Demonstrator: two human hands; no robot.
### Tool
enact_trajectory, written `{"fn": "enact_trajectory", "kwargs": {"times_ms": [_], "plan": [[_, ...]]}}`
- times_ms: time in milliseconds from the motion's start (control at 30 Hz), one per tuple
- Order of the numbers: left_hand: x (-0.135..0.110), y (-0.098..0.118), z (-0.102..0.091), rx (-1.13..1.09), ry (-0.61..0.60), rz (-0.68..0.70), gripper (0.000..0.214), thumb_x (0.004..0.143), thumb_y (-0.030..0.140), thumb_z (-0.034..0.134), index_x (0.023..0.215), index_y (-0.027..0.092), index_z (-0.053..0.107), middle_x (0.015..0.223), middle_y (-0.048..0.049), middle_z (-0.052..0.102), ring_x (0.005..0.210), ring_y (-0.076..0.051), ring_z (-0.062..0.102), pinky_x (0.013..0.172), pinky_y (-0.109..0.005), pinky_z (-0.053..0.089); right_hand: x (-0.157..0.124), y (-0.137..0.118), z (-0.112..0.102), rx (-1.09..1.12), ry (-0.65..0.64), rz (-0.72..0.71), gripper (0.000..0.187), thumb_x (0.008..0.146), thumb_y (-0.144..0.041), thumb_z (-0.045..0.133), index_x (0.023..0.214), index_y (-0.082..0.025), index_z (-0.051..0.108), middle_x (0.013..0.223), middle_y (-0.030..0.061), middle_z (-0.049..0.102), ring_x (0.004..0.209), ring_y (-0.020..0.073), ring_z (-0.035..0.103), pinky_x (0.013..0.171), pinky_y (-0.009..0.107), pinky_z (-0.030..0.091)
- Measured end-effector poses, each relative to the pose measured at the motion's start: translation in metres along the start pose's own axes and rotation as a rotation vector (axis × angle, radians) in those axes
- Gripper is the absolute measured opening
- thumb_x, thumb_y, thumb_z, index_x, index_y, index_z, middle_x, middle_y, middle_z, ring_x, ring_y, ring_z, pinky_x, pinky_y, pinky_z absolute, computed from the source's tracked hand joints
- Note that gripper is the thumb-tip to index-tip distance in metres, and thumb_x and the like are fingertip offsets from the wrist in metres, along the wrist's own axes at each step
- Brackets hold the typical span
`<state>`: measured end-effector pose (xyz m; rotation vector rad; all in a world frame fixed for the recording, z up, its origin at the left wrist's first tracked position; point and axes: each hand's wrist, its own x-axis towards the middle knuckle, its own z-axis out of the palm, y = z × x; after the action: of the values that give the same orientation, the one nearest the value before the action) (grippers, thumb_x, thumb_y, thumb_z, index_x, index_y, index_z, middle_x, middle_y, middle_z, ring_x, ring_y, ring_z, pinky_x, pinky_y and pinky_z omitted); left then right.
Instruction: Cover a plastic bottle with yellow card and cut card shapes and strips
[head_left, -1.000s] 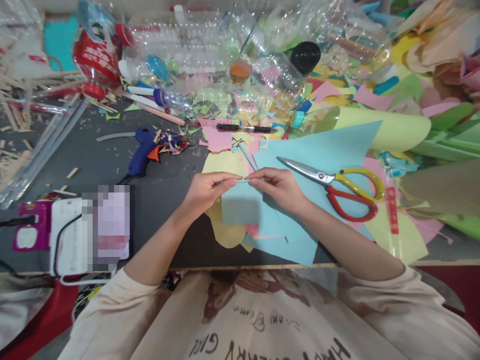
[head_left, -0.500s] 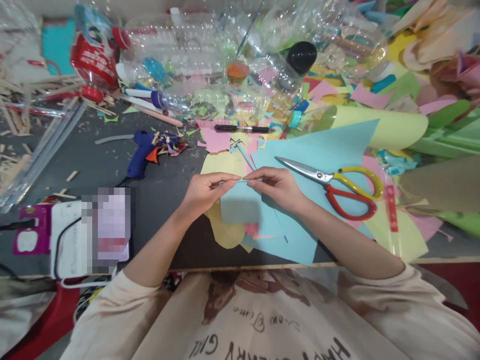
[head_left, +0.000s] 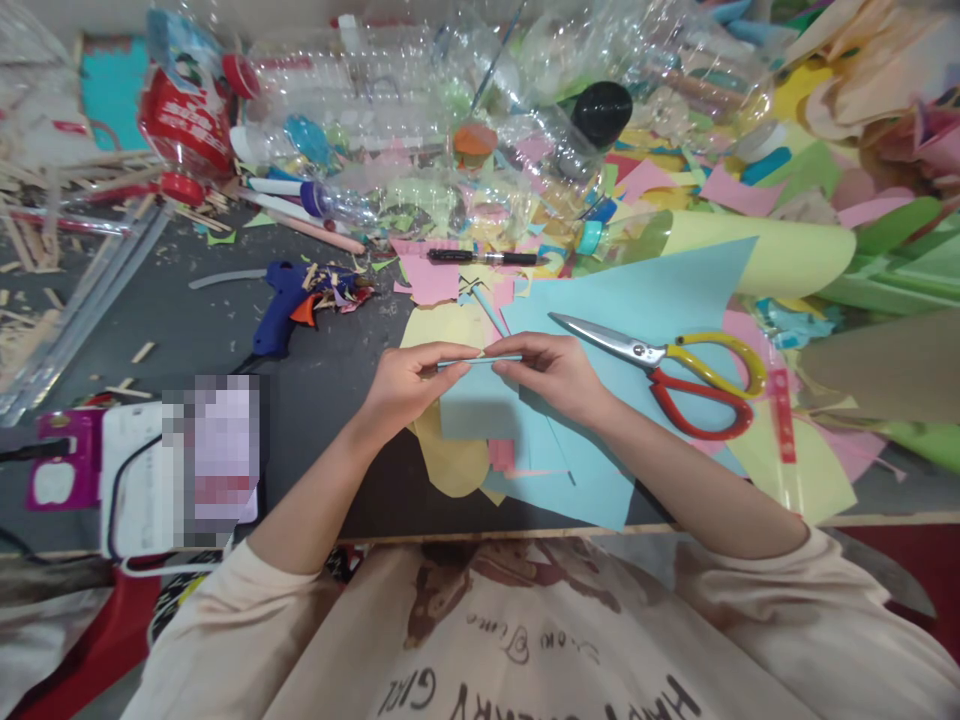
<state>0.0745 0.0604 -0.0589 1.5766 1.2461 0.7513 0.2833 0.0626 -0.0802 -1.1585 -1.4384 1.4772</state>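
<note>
My left hand (head_left: 409, 380) and my right hand (head_left: 551, 372) pinch the far edge of a small light-blue paper sheet (head_left: 476, 405), which is curled into a thin roll between the fingertips. The sheet hangs toward me over larger blue paper (head_left: 645, 300) and yellow paper (head_left: 450, 460). Both hands are closed on the rolled edge, fingertips nearly meeting. Just right of my right hand lie scissors (head_left: 675, 365) with red and yellow handles, blades pointing left.
A blue glue gun (head_left: 281, 305) lies left of the hands. A black pen (head_left: 484, 257) sits beyond them. Clear plastic bottles (head_left: 420, 110), paper scraps and wooden sticks (head_left: 45, 230) crowd the back. A white device (head_left: 150, 470) rests at the near left edge.
The hands have stayed in place, shifting slightly away from me. The blue sheet's far edge looks a little more tightly rolled between the fingers.
</note>
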Motion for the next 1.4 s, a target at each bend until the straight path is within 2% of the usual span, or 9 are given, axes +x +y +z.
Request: {"fn": "enact_trajectory", "kwargs": {"times_ms": [167, 367, 567, 867, 967, 1033, 1200, 1400], "plan": [[0.001, -0.001, 0.000, 0.005, 0.003, 0.012, 0.018, 0.085, 0.030, 0.068, 0.094, 0.021, 0.081, 0.095, -0.0051, 0.081, 0.087, -0.018, 0.075, 0.074, -0.021, 0.058, 0.000, -0.001, 0.000, -0.022, -0.020, -0.005, 0.013, 0.080, -0.029, 0.070, 0.084, -0.019, 0.079, 0.086, 0.0046, 0.079, 0.076, 0.0161, 0.068, 0.070, 0.030, 0.053], [0.002, -0.002, 0.001, -0.056, 0.013, -0.049, 0.018, 0.081, 0.032, 0.071, 0.089, 0.018, 0.081, 0.085, -0.0055, 0.080, 0.074, -0.016, 0.073, 0.062, -0.019, 0.055, 0.000, 0.000, 0.001, -0.017, -0.009, -0.057, 0.012, 0.080, -0.027, 0.070, 0.083, -0.020, 0.078, 0.086, 0.0050, 0.079, 0.077, 0.0168, 0.069, 0.069, 0.030, 0.053], [0.001, 0.000, 0.007, -0.084, 0.076, 0.008, 0.013, 0.080, 0.026, 0.070, 0.082, 0.019, 0.080, 0.083, -0.0052, 0.080, 0.070, -0.015, 0.072, 0.058, -0.019, 0.053, 0.000, 0.001, 0.000, -0.042, -0.011, -0.054, 0.015, 0.081, -0.034, 0.072, 0.084, -0.021, 0.079, 0.088, 0.0053, 0.079, 0.079, 0.0175, 0.069, 0.070, 0.031, 0.054], [-0.001, 0.002, 0.010, -0.061, 0.114, 0.069, 0.012, 0.081, 0.022, 0.066, 0.076, 0.019, 0.077, 0.080, -0.0045, 0.079, 0.069, -0.014, 0.071, 0.057, -0.021, 0.051, -0.001, 0.000, 0.001, 0.007, -0.044, -0.052, 0.014, 0.080, -0.033, 0.072, 0.084, -0.020, 0.076, 0.087, 0.0052, 0.076, 0.080, 0.0161, 0.068, 0.073, 0.031, 0.053], [-0.002, 0.002, 0.010, -0.062, 0.114, 0.052, 0.012, 0.081, 0.024, 0.066, 0.076, 0.020, 0.077, 0.080, -0.0045, 0.079, 0.071, -0.015, 0.072, 0.059, -0.022, 0.052, -0.001, -0.002, 0.001, 0.044, -0.048, -0.019, 0.022, 0.078, -0.038, 0.075, 0.088, -0.019, 0.073, 0.089, 0.0057, 0.075, 0.082, 0.0166, 0.067, 0.074, 0.030, 0.052], [-0.003, 0.002, 0.010, -0.056, 0.105, 0.039, 0.013, 0.081, 0.027, 0.067, 0.077, 0.020, 0.077, 0.081, -0.0045, 0.080, 0.073, -0.016, 0.072, 0.062, -0.023, 0.054, -0.001, -0.005, 0.001, 0.037, -0.065, 0.008, 0.029, 0.079, -0.047, 0.074, 0.088, -0.019, 0.070, 0.085, 0.0050, 0.072, 0.078, 0.0158, 0.064, 0.070, 0.029, 0.050], [-0.006, 0.000, 0.011, -0.028, 0.065, 0.063, 0.021, 0.085, 0.037, 0.066, 0.078, 0.020, 0.076, 0.082, -0.0051, 0.079, 0.074, -0.016, 0.072, 0.062, -0.023, 0.054, -0.001, -0.011, 0.002, -0.127, -0.158, 0.006, 0.046, 0.088, -0.061, 0.058, 0.072, -0.018, 0.063, 0.065, -0.0006, 0.056, 0.059, 0.0109, 0.043, 0.057, 0.026, 0.036], [-0.005, 0.000, 0.011, -0.035, 0.035, -0.001, 0.022, 0.083, 0.039, 0.066, 0.090, 0.019, 0.073, 0.091, -0.0060, 0.079, 0.077, -0.016, 0.072, 0.061, -0.021, 0.052, 0.000, -0.007, 0.002, -0.185, -0.159, -0.031, 0.044, 0.090, -0.057, 0.056, 0.071, -0.018, 0.060, 0.066, -0.0002, 0.056, 0.059, 0.0109, 0.042, 0.057, 0.026, 0.035]]}}
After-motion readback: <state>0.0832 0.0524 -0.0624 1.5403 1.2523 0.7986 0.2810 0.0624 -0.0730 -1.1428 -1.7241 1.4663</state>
